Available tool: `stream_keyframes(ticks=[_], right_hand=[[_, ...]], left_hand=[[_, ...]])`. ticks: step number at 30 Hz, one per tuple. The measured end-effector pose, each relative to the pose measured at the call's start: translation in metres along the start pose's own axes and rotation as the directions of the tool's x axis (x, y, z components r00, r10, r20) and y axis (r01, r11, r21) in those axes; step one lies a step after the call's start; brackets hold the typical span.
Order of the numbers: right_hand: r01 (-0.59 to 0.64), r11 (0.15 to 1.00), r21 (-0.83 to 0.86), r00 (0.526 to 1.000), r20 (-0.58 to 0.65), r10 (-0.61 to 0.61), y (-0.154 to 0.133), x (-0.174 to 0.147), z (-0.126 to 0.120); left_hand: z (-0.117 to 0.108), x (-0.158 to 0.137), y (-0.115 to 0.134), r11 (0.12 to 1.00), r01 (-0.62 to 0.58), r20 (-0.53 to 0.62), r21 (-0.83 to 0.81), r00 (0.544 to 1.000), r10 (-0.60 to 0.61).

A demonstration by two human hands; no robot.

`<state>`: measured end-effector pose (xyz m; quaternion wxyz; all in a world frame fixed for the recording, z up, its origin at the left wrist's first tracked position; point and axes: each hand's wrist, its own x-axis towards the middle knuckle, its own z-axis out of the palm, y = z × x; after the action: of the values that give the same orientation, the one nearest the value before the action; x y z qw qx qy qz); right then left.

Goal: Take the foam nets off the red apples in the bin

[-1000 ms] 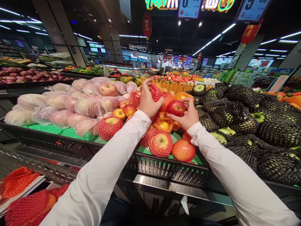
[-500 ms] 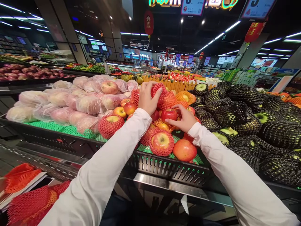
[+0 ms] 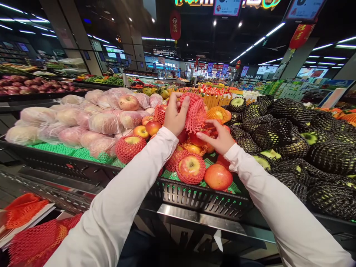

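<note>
Bagged apples [image 3: 83, 122] in cloudy plastic lie left; dark-netted green fruit [image 3: 294, 137] crowds the right. Between them, above a black slotted crate [image 3: 200, 198], the left hand [image 3: 174, 115] pinches a spongy red foam net [image 3: 194, 111] while the right hand [image 3: 218, 139] grips a glossy red apple [image 3: 198, 139] just beneath it.

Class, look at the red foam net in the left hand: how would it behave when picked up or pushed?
The red foam net droops from the left hand, so probably floppy. Its open mesh suggests it is light and squashy. It seems unlikely to roll, unlike the bare apple.
</note>
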<state>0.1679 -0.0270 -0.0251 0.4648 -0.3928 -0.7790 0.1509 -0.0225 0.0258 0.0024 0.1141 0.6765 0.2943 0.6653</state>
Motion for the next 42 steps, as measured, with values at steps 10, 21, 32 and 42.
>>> stream_keyframes(ticks=[10, 21, 32, 42], right_hand=[[0.022, 0.875, 0.483, 0.997, -0.069, 0.013, -0.020, 0.011, -0.004], [0.102, 0.875, 0.473, 0.986, -0.166, -0.025, -0.017, 0.010, -0.010], [0.074, 0.776, 0.626, 0.996, -0.012, -0.085, -0.014, 0.007, -0.008], [0.253, 0.729, 0.636, 0.967, -0.191, -0.168, -0.023, 0.006, -0.010]], left_hand=[[0.006, -0.009, 0.019, 0.950, 0.107, 0.360, -0.293, 0.933, 0.006], [0.004, -0.008, 0.023, 0.944, 0.176, 0.358, -0.278, 0.931, -0.068], [-0.002, -0.005, 0.026, 0.938, -0.026, 0.368, -0.347, 0.916, 0.161], [0.001, -0.002, 0.008, 0.960, -0.130, 0.270, -0.249, 0.942, 0.198]])
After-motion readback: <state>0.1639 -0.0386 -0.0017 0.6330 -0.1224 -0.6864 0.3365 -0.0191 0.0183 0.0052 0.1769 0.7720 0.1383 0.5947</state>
